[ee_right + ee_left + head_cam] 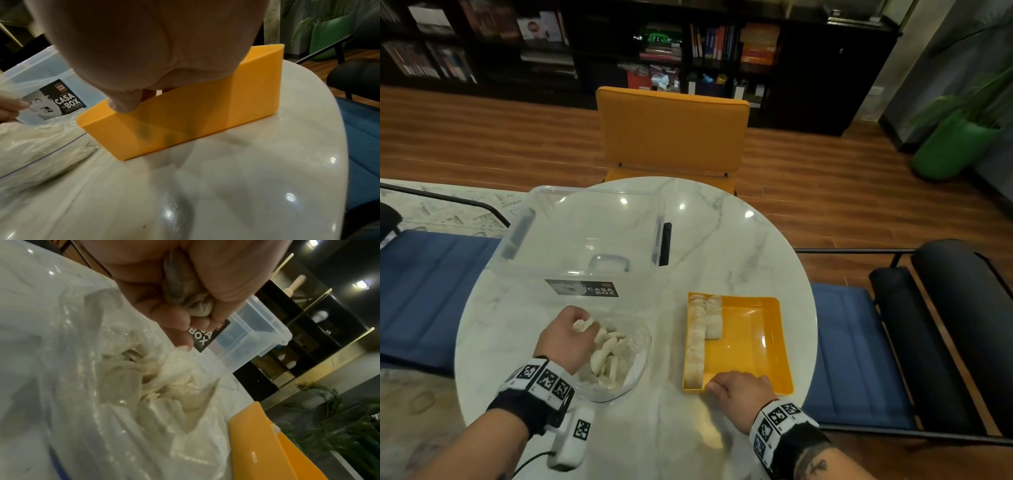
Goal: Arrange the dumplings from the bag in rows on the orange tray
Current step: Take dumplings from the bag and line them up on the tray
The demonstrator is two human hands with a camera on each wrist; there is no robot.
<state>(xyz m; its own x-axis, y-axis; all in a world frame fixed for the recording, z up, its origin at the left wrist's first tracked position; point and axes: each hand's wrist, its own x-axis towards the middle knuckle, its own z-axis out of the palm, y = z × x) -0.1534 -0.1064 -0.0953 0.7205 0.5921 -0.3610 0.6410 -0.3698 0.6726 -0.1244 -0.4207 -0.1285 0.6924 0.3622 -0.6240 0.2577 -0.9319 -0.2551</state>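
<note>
On a round marble table (722, 240), a clear bag (635, 373) lies at the near left with a heap of pale dumplings (611, 356) inside. Left hand (565, 337): fingers curled round one dumpling (582, 324), held just above the heap; the left wrist view shows it tucked in the closed fist (185, 293) over the bag's open mouth (102, 402). Right hand (739, 392): resting at the near edge of the tray (756, 342), with the thumb on the outside of the near wall; the right wrist view shows the thumb tip (123, 105) against the tray's outer wall (205, 110) and the fingers reaching over the rim, so the hand pinches the wall. Tray contents: two rows of dumplings along the left side, a long row (695, 342) running from the far wall to the near wall and, touching it on the right, a short row (713, 317) starting at the far wall. Remaining tray floor bare orange. Behind the bag: a clear lidded box (585, 240) with a dark label reading "CASA BOX". Beyond the table: an orange chair (671, 133), a wooden floor, dark bookshelves (517, 44). At far right: a plant in a green pot (948, 147). Both wrists carry bands (541, 380) printed with black-and-white markers.
</note>
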